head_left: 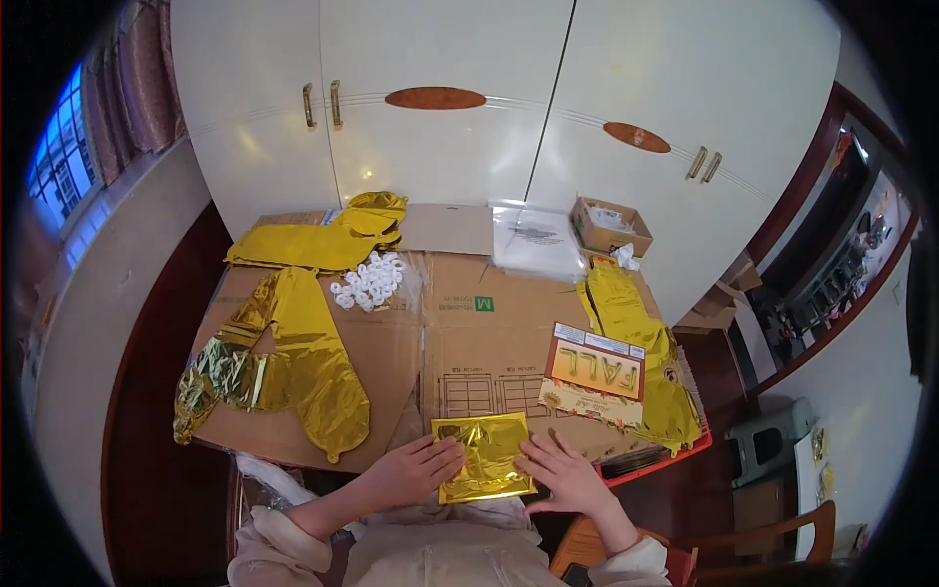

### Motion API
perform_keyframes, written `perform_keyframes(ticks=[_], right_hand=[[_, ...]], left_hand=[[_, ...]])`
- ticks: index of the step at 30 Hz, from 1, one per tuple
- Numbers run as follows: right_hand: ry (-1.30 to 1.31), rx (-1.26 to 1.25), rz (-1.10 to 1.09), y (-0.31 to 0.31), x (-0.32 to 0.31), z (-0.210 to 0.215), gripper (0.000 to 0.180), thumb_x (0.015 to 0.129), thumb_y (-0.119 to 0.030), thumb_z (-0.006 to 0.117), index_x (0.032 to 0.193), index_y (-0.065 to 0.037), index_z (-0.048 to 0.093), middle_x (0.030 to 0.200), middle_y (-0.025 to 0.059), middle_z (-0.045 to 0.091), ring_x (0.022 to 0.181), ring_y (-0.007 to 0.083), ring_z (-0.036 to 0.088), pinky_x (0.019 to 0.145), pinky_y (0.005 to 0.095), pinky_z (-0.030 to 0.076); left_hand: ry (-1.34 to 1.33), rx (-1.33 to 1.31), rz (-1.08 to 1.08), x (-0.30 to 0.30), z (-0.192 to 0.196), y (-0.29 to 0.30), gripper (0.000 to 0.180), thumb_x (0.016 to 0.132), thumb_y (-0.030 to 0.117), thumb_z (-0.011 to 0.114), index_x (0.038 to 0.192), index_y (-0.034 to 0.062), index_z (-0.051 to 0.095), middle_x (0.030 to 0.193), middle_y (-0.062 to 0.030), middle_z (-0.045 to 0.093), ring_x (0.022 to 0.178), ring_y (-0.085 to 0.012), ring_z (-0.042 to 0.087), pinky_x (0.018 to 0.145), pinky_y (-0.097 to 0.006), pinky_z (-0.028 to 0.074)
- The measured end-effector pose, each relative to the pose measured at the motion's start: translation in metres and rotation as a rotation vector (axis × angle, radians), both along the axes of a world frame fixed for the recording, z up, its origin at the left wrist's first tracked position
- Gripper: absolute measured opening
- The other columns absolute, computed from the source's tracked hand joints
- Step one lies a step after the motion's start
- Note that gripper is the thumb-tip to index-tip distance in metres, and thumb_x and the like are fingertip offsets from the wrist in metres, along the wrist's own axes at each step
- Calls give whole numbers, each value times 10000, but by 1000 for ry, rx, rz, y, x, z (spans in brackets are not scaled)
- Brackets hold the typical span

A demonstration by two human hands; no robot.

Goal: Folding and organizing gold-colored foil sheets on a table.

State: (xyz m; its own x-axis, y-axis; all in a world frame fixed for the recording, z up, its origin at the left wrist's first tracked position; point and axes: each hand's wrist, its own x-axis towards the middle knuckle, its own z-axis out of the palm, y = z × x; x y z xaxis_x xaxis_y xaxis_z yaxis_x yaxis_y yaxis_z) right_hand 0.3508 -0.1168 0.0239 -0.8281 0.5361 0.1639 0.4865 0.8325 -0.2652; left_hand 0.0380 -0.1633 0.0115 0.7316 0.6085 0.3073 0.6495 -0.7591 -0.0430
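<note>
A gold foil balloon folded into a flat, near-square packet (486, 452) lies at the front edge of the cardboard-covered table, close to my body. My left hand (428, 466) rests on its left side, fingers stretched out over the foil. On the opposite side my right hand (567, 474) lies with its fingers extended along the edge and its thumb apart. Just beyond the right hand is a printed card (597, 367) showing gold letters. To the left, a flat gold letter-shaped foil balloon (323, 382) is spread out.
More gold foil balloons (303, 247) lie at the back left, near a pile of white rings (370, 282). Clear plastic bags (536, 245) and a small cardboard box (631, 233) stand at the back. Other gold foil balloons (673, 386) line the right edge. White cabinets (440, 49) rise behind.
</note>
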Motion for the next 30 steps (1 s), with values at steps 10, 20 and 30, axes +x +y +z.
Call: perform_keyframes(ticks=[10,20,30], right_hand=[[699,-255,-127,5,-17,-3,163,821,-82,672,983,-80,680,824,30,676,807,172,659,893,356,496],[1200,-985,-423,17,-71,18,113,903,-66,635,990,-35,570,817,-27,599,698,20,504,631,176,403],[1199,-871,-466,11,-72,7,201,866,18,645,1017,-47,530,893,4,608,810,50,580,743,184,464]], left_hand=[[-480,-857,191,-8,10,16,279,902,119,578,1163,25,606,1009,-48,679,908,-189,656,827,-312,512],[-1819,-1268,244,13,-15,21,201,940,166,598,1073,16,596,859,-5,606,686,-80,559,636,-241,483],[-1822,-1030,404,18,-19,13,111,942,115,576,1015,41,615,823,23,601,641,-46,506,571,-214,412]])
